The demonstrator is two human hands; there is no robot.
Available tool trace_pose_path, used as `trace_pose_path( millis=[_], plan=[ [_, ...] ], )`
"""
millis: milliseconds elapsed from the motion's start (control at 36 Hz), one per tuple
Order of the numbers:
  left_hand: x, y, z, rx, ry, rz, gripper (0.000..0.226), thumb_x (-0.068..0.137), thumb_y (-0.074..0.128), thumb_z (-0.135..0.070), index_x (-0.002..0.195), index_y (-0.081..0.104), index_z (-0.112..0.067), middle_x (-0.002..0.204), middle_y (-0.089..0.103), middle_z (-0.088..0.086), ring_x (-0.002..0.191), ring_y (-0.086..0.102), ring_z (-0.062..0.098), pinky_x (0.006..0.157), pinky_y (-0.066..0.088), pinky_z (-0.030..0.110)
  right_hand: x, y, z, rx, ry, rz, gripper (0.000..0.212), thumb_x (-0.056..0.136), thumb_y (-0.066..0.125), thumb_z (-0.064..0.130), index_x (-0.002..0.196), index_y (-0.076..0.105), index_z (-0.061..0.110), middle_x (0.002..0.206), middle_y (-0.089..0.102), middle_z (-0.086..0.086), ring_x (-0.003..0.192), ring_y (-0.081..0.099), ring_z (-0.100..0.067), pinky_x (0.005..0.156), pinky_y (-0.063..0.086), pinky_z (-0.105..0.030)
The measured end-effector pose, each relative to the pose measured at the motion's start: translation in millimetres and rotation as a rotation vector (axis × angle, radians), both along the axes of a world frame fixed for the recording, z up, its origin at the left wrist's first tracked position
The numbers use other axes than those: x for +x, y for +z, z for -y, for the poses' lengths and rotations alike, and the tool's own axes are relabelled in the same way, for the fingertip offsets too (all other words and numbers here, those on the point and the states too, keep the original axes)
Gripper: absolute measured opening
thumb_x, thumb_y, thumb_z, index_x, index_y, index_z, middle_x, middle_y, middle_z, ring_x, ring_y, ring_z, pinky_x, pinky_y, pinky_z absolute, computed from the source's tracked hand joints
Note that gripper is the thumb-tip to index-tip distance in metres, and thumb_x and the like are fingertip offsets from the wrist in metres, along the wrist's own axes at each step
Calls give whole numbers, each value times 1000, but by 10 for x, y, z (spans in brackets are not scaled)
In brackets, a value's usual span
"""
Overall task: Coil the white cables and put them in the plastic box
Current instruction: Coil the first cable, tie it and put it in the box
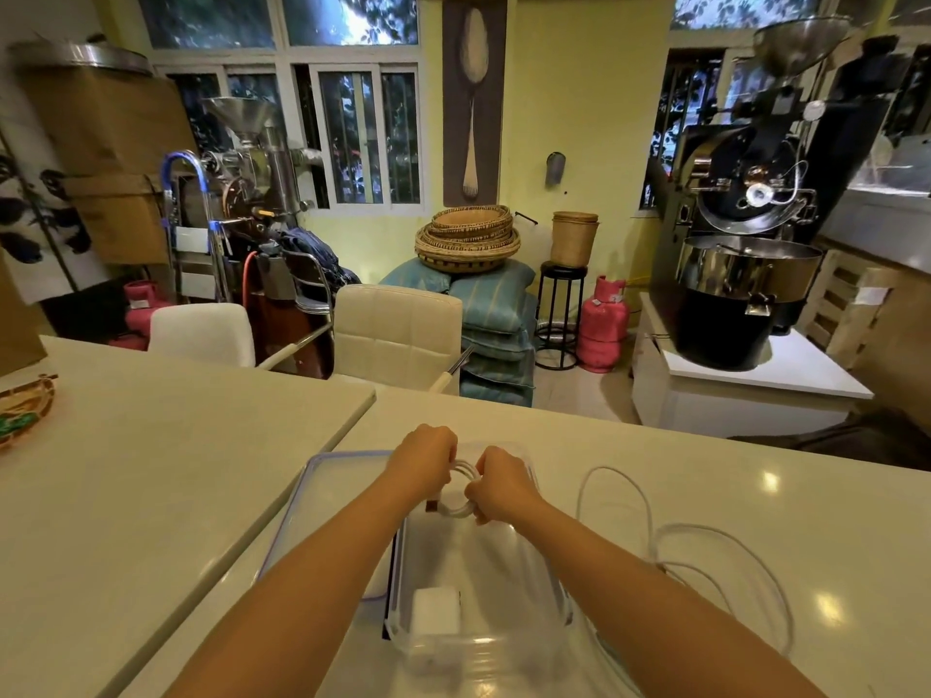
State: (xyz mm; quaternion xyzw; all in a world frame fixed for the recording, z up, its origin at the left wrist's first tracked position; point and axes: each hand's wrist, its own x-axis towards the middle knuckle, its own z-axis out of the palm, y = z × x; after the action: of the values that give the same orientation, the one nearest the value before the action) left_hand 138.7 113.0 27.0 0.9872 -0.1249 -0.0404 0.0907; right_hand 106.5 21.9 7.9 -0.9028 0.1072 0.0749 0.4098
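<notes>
A clear plastic box (534, 586) stands open on the white counter in front of me. Over its far end I hold a small coiled white cable (461, 508) between both hands. My left hand (425, 458) is closed on the coil's left side. My right hand (501, 483) pinches its right side. The cable's dark plug hangs below my left hand. A white charger block (436, 609) lies inside the box near its front. A second white cable (705, 546) lies uncoiled in loose loops on the counter to the right of the box.
The box's clear lid (327, 501) with a blue rim lies flat to the left of the box. A patterned tray (22, 410) sits at the counter's far left edge. Two cream chairs (398, 330) stand behind the counter.
</notes>
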Motion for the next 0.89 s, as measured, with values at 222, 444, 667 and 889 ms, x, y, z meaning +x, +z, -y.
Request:
trace_pose_path(
  millis=[222,444,667,889],
  plan=[
    [46,-129,33,332,-118,-9,24,85,55,0,109,58,-2,116,60,20,105,59,32,87,48,34,35,-168,-58,-69,39,-101,7,82,58,6,84,52,6,116,62,-22,106,61,-32,92,51,-37],
    [-3,-134,82,582,-245,114,26,88,47,-2,113,57,-1,119,60,17,110,58,32,90,46,36,80,-265,-95,-48,72,-133,10,76,63,-1,86,60,1,111,65,-23,102,63,-33,91,51,-42],
    [7,-150,82,660,-232,179,26,91,44,-5,114,58,-6,119,62,12,111,58,29,92,43,34,52,-242,-110,-36,115,-135,17,75,65,0,74,50,9,114,63,-24,104,62,-34,92,51,-44],
    [21,-90,24,712,-299,92,30,87,55,-5,117,55,-3,122,60,16,112,58,30,95,44,35,11,-162,-64,-59,189,-162,23,76,65,2,98,57,0,109,59,-17,111,58,-33,96,49,-39]
  ],
)
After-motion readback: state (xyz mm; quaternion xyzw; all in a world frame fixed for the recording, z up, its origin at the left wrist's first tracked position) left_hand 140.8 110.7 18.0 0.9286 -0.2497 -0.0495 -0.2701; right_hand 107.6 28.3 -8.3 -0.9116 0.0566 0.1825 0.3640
